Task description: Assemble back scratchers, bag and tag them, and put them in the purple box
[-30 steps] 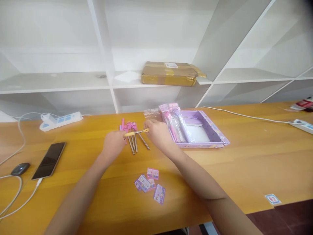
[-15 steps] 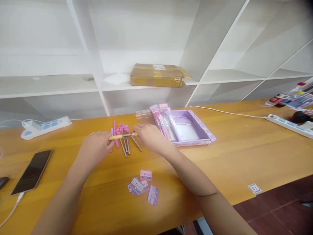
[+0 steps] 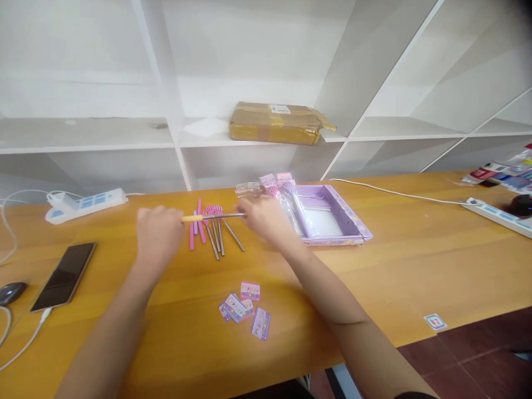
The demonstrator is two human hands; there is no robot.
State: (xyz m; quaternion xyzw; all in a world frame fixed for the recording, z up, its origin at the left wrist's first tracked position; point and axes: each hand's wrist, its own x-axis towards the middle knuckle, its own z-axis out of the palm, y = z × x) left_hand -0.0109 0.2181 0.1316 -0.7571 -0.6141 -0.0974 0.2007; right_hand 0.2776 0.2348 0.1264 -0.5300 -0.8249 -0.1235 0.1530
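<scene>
A thin rod with a yellow handle and a metal shaft stretches level between my hands. My left hand is closed round the handle end. The far end of the shaft goes into the closed fingers of my right hand, which hide its tip. Beneath the rod lie several metal rods with pink claw-shaped heads and several pink and purple tubes. Small printed cards are scattered nearer me on the table.
Right of my right hand is a purple tray with plastic-wrapped pieces over its left side. A taped carton sits on the shelf. Power strips lie at both sides; a phone and mouse are at left.
My hands have moved apart, and more of the metal shaft shows between them. The camera view has shifted slightly.
</scene>
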